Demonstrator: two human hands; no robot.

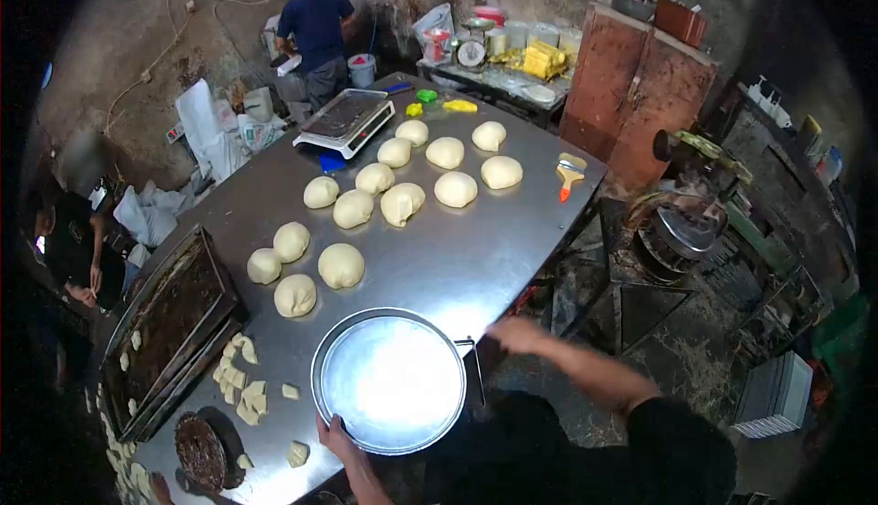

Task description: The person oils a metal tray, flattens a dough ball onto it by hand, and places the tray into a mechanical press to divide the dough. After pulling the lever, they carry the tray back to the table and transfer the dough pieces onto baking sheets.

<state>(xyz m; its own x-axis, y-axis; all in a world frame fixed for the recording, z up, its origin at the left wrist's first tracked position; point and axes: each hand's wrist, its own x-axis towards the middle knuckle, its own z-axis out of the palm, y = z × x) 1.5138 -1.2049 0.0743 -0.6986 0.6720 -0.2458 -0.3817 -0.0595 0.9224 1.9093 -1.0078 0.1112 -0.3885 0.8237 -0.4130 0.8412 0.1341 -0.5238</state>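
A round, shallow metal pan (389, 381) with a raised rim lies at the table's near edge, a bright reflection on its bottom. My left hand (343, 445) grips its lower left rim, with the thumb on top. A bent metal bar (477, 368) stands at the pan's right side. Just above and right of that bar is my right hand (519, 334), its fingers curled in; whatever they may hold is hidden. Beyond the pan sit several smooth, pale dough balls, the nearest being one dough ball (341, 266) and another (295, 295).
Cut dough pieces (251, 402) lie left of the pan, near stacked dark trays (169, 336) and a dark-crusted round container (200, 451). A digital scale (344, 123) and a brush (570, 176) are farther back. One person (315, 34) stands behind the table, another (78, 240) at left.
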